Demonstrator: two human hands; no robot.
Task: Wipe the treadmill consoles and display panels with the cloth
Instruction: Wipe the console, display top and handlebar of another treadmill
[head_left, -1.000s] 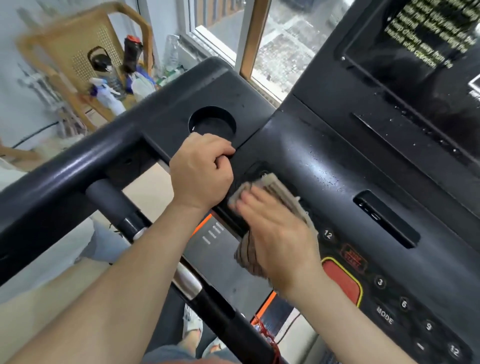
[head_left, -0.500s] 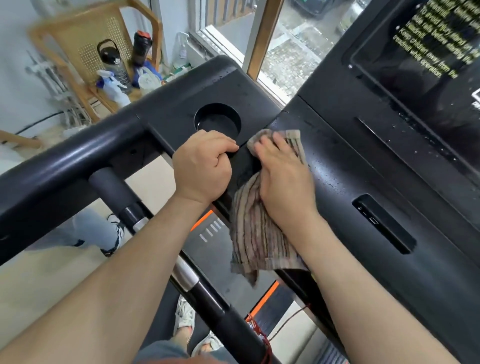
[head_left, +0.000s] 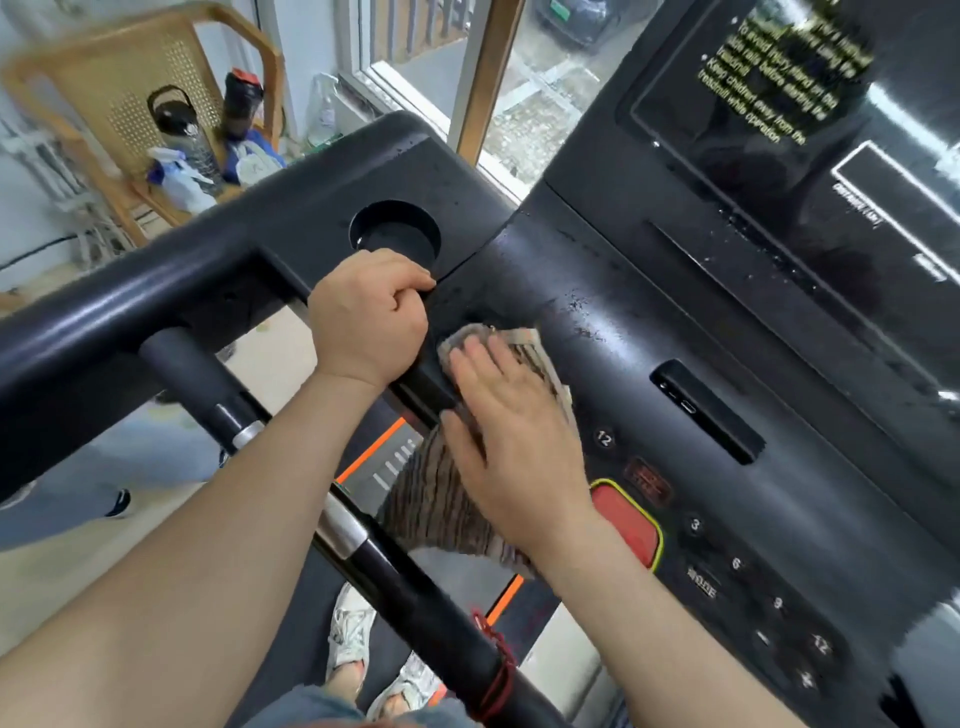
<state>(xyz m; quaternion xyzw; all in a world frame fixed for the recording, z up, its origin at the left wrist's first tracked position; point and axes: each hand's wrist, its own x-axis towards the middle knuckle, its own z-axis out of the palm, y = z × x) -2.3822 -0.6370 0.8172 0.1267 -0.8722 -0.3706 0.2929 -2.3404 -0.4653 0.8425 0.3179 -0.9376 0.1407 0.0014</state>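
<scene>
A black treadmill console (head_left: 649, 332) fills the right half, speckled with wet drops. Its dark display panel (head_left: 810, 171) with yellow text sits at the top right. My right hand (head_left: 514, 447) lies flat on a striped brown cloth (head_left: 447, 499), pressing it against the console's left front edge; the cloth's lower part hangs off the edge. My left hand (head_left: 369, 317) is curled in a fist around the console edge just below the round cup holder (head_left: 395, 234). A red button (head_left: 628, 525) and number keys (head_left: 737, 564) lie to the right of my right hand.
A black handrail (head_left: 104, 322) crosses the left side and a grip bar (head_left: 363, 540) runs diagonally below my arms. A wicker chair (head_left: 130, 88) with bottles and a spray bottle (head_left: 176, 171) stands at the back left. Another person's leg (head_left: 78, 488) shows at left. My shoes (head_left: 353, 634) rest on the belt.
My right hand has slid the cloth down the console from beside the cup holder toward the near edge by the keys. The left hand has kept its grip.
</scene>
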